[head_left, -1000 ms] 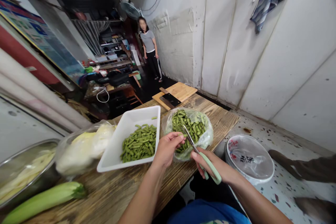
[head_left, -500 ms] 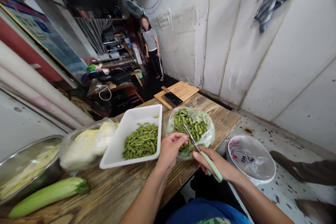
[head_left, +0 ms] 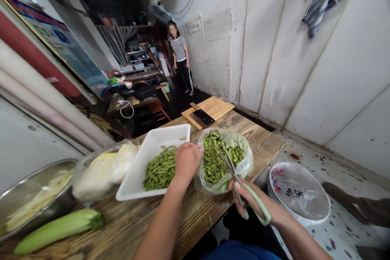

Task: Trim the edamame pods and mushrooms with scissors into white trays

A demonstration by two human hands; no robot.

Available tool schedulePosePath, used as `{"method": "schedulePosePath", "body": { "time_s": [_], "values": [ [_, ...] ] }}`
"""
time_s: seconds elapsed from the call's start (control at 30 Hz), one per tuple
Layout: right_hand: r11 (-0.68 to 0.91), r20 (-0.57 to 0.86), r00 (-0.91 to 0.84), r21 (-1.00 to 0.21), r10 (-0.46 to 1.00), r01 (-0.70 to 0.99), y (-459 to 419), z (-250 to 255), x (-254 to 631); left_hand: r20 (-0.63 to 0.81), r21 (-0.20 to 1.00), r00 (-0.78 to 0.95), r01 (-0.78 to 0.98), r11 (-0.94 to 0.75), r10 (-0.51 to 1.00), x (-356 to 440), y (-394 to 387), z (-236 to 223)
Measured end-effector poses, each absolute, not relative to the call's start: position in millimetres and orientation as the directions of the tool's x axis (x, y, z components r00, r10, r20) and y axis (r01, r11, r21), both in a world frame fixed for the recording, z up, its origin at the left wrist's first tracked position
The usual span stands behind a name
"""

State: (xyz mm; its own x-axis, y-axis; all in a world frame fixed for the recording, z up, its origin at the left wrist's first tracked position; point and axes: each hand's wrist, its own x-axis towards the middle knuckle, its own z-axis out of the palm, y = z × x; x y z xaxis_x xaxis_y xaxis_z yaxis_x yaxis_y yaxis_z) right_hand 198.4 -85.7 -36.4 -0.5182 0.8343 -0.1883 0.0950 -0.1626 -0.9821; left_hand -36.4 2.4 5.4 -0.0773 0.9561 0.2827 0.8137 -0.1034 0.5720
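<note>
Clamping scissors [head_left: 235, 176] over bagged edamame [head_left: 215, 150] by the tabletop's [head_left: 263, 140] near edge, right hand [head_left: 265, 197] should angle blades [head_left: 231, 167] from left hand [head_left: 185, 163] (grip unclear).

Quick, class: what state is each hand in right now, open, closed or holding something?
Left hand: curled, near the tray; whether it holds anything cannot be told.
Right hand: closed, holding scissors.

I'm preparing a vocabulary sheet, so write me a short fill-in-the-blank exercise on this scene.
The person's right grip holds a pair of ____.
The tray holding green pods is ____ in colour.
The cleaver lies on the cutting ____.
Missing words: scissors; white; board.
</note>
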Motion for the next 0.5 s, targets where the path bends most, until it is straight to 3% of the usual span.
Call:
{"method": "schedulePosePath", "body": {
  "time_s": [0.07, 0.13, 0.27, 0.5],
  "values": [
    [-0.193, -0.220, -0.491, -0.976, 0.843, 0.106, -84.5, -38.3, 199.0, 0.220, 0.687, -0.015, 0.712, -0.144, 0.975, -14.7, 21.9, -0.1],
    [-0.203, -0.234, -0.476, -0.972, 0.847, 0.117, -83.6, -39.0, 199.0, 0.142, 0.751, -0.072, 0.658, -0.060, 0.987, 4.8, 41.4, -7.5],
    [-0.206, -0.247, -0.464, -0.969, 0.851, 0.138, -83.4, -41.8, 198.7, 0.058, 0.816, -0.171, 0.576, 0.052, 0.984, 18.8, 68.0, -17.9],
    [-0.207, -0.246, -0.451, -0.969, 0.858, 0.136, -78.7, -46.6, 195.2, 0.038, 0.909, -0.089, 0.417, 0.003, 0.995, -0.1, 49.7, -13.3]
  ]
}}
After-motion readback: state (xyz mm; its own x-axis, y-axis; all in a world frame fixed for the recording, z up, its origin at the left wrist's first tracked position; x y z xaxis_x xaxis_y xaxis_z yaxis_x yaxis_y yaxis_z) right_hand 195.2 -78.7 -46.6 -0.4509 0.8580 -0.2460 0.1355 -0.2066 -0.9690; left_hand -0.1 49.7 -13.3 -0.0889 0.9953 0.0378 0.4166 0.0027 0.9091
